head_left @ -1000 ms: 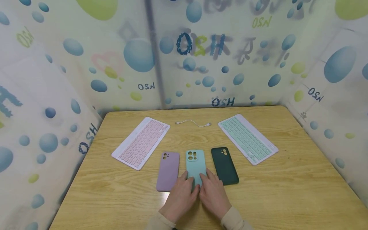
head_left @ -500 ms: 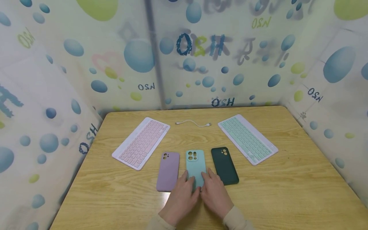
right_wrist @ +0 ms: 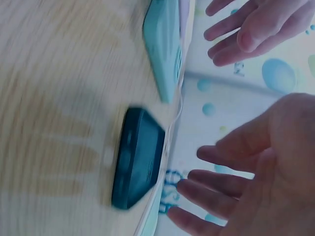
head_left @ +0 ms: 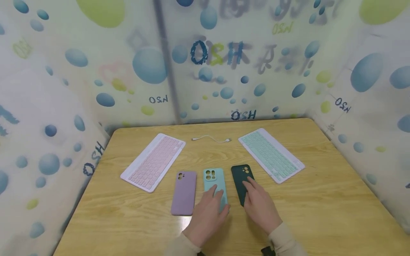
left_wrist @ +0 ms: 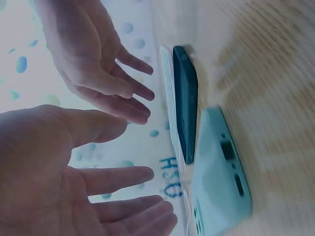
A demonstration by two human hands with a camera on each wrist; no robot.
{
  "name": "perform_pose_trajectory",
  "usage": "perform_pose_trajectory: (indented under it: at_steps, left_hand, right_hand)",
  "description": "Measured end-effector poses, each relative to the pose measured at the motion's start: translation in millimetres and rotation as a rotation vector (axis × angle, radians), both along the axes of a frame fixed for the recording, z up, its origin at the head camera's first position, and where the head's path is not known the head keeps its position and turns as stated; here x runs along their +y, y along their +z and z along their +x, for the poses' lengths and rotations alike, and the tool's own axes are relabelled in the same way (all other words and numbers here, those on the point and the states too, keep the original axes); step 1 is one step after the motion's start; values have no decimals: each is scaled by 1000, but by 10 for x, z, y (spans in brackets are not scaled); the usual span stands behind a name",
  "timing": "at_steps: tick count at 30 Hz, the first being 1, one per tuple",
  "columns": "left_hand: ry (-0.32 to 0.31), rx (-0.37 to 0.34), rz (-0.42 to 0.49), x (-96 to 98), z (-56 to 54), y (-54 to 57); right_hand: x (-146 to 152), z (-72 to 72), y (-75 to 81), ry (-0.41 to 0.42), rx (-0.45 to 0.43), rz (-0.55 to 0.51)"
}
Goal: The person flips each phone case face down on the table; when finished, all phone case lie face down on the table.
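Observation:
Three phone cases lie in a row on the table: a purple one [head_left: 184, 195], a turquoise one [head_left: 209, 183] in the middle and a dark green one [head_left: 238, 181] on the right. Over the turquoise case hovers my left hand [head_left: 208, 215], fingers loosely extended; the left wrist view shows a gap between that hand [left_wrist: 54, 172] and the turquoise case [left_wrist: 221, 182]. My right hand [head_left: 261, 206] is above the dark green case and hides its lower right part. In the right wrist view its fingers spread apart from the dark green case [right_wrist: 142, 157], holding nothing.
A white keyboard with pink keys [head_left: 155, 161] lies at the back left, and one with mint keys [head_left: 270, 156] at the back right. Between them is a short white cable [head_left: 211, 137]. Printed fabric walls [head_left: 205, 92] enclose the wooden table [head_left: 320, 213].
Both hands have lifted off the turquoise case, where their fingers rested on its sides. The right hand has moved right, over the dark green case. The head view has shifted slightly.

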State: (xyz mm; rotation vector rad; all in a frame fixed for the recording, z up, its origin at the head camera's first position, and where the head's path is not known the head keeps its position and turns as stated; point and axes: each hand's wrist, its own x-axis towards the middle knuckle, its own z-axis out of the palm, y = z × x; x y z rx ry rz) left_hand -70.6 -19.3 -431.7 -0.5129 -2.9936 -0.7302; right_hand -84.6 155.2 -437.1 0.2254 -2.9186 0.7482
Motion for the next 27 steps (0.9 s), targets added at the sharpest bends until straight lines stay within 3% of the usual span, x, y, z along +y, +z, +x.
perform_pose_trajectory:
  at_steps: [8, 15, 27]
  left_hand:
    - [-45, -38, -13, 267, -56, -63]
    - [-101, -12, -24, 512, -87, -45]
    - [-113, -175, -29, 705, -160, -121]
  right_hand:
    - [163, -40, -60, 7, -108, 54]
    - [212, -60, -111, -12, -170, 41]
    - [294, -63, -148, 3, -170, 31]
